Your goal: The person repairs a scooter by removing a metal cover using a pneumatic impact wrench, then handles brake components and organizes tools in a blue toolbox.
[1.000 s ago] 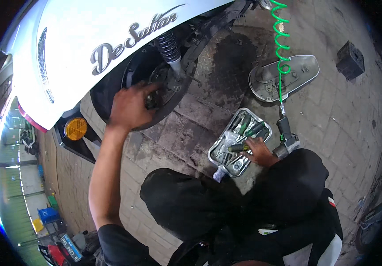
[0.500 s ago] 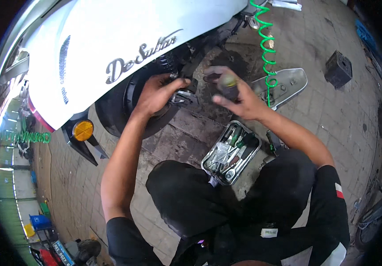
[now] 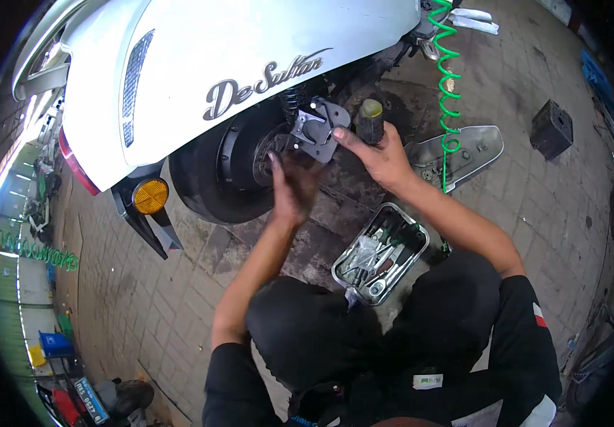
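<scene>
A screwdriver with a black grip and yellow butt end (image 3: 371,117) stands upright in my right hand (image 3: 385,158); its shaft is hidden. The thumb of that hand also presses on the edge of a grey metal bracket plate (image 3: 318,146) with a round cutout and small holes. Below the plate, my left hand (image 3: 294,188) has its thumb apart from fingers that are smeared by motion, and I see nothing in it. Behind both is the black rear wheel (image 3: 211,174) of a white scooter (image 3: 257,43), with the shock absorber spring just above.
A metal tray of hand tools (image 3: 347,282) lies before my knees. Right of my hands rest a silver engine cover (image 3: 488,146) and a hanging green coiled hose (image 3: 449,89). Farther right is a black box-shaped block (image 3: 552,128). An orange reflector (image 3: 150,196) sits on the scooter's rear fender.
My left hand has let go of the bracket plate and dropped below it. My right hand has come in, thumb on the plate, which faces me more. The whole view has shifted slightly.
</scene>
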Demonstrator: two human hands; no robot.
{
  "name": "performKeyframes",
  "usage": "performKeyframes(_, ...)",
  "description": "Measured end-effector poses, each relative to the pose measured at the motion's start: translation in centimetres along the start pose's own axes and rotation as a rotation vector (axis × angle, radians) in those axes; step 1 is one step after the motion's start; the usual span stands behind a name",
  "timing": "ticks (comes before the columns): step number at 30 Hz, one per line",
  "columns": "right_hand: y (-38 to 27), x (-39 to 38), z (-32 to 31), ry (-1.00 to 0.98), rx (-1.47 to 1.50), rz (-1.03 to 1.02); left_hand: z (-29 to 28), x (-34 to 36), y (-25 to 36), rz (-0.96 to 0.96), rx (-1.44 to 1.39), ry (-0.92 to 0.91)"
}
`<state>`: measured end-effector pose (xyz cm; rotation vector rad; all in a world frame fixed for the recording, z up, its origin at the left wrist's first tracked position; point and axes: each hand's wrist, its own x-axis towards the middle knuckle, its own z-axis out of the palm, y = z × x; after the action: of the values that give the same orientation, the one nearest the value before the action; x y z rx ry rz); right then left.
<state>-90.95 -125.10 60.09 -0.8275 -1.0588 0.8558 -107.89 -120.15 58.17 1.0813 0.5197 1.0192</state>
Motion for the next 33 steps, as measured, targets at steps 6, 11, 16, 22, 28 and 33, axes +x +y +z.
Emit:
performKeyframes(6,0.1,-2.0,0.5,0.016,-0.002,0.152,2.6,3.6,-2.3,-0.025,-0.564,0.131)
performKeyframes(11,0.0,-3.0,-4.0,-0.023,-0.247,0.226,3.3,3.8,-1.9,0.015,-0.841,0.045)
performKeyframes(16,-0.1,-5.1,-12.3,0.19,-0.464,0.319,5.5,3.7,-2.3,0.034,-1.001,0.088)
performKeyframes(22,-0.2,-6.6,-14.0,0.087,-0.751,0.57,7.9,3.3,-1.6,0.078,-1.157,-0.326)
performKeyframes(28,-2.6,-7.4,-14.9,0.1,-0.453,0.308,3.4,5.3,-4.8,0.014,-0.967,-0.204)
performKeyframes(33,-5.8,-7.6,-13.8,0.05,-0.1,0.417,2.0,5.3,-6.3,0.045,-0.675,-0.094)
